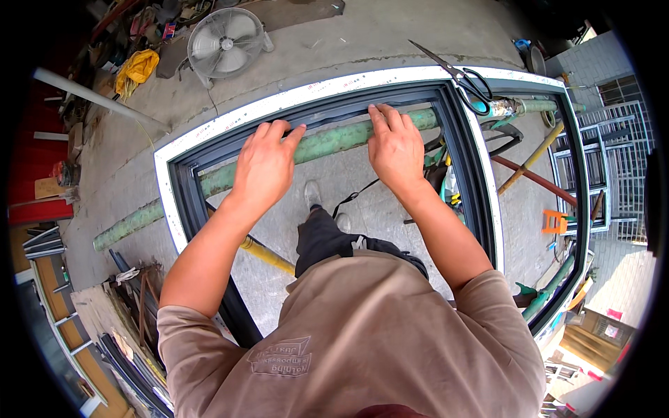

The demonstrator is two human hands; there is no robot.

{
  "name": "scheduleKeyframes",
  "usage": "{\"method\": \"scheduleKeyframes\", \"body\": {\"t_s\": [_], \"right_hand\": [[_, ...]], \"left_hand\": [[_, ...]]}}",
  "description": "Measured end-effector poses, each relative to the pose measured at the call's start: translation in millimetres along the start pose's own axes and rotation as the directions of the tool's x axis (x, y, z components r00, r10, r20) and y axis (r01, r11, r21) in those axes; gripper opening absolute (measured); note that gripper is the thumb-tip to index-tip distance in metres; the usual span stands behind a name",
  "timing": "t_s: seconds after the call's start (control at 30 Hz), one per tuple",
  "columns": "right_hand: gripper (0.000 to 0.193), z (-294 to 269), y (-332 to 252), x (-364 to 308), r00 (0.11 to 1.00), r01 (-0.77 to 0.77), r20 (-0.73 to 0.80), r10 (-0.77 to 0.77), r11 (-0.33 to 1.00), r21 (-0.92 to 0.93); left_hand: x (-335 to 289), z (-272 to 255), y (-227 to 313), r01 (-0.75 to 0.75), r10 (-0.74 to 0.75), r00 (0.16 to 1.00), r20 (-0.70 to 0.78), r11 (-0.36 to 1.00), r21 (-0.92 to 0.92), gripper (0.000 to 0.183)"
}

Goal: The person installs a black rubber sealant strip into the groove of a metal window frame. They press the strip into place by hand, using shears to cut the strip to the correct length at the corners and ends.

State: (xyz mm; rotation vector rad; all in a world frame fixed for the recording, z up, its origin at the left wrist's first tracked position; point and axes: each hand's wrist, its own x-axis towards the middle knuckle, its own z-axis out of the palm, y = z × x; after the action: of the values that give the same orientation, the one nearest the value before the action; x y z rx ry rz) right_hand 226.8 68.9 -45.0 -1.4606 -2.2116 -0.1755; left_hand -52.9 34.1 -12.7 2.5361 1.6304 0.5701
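A large window frame [327,88] with dark inner profiles and white film on its outer faces lies flat before me. Along the inner groove of its far side runs a thin black sealing strip [339,115], slightly wavy between my hands. My left hand [265,167] is closed at this edge, fingertips over the profile and thumb by the strip. To its right, my right hand [396,150] has its fingers bent onto the strip, fingertips pressed together at the groove. Their exact grip is partly hidden. Black-handled scissors [461,78] rest on the frame's far side, by the dividing bar.
Green pipes [341,139] support the frame from below, with yellow legs [268,256] slanting down. A floor fan [226,43] stands beyond. Barred metal frames [613,164] and an orange stool [555,221] are at right; profile offcuts [132,355] lie at lower left.
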Motion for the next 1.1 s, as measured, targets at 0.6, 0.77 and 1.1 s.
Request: {"method": "scheduleKeyframes", "body": {"t_s": [0.6, 0.77, 1.1], "right_hand": [[0.051, -4, 22, 5, 0.998, 0.050, 0.021, -0.050, 0.999, 0.021], [0.054, -10, 27, -2, 0.999, -0.027, -0.035, 0.027, 1.000, 0.007], [0.054, -10, 32, -6, 0.996, -0.069, 0.058, 0.068, 0.997, 0.018]], "left_hand": [[2, -1, 3, 0.020, -0.019, 0.999, 0.034, 1.000, -0.020, 0.048], [3, -4, 5, 0.039, -0.038, 0.998, 0.042, 0.999, -0.023, 0.049], [1, -3, 5, 0.029, -0.029, 0.999, 0.038, 1.000, -0.011, 0.051]]}}
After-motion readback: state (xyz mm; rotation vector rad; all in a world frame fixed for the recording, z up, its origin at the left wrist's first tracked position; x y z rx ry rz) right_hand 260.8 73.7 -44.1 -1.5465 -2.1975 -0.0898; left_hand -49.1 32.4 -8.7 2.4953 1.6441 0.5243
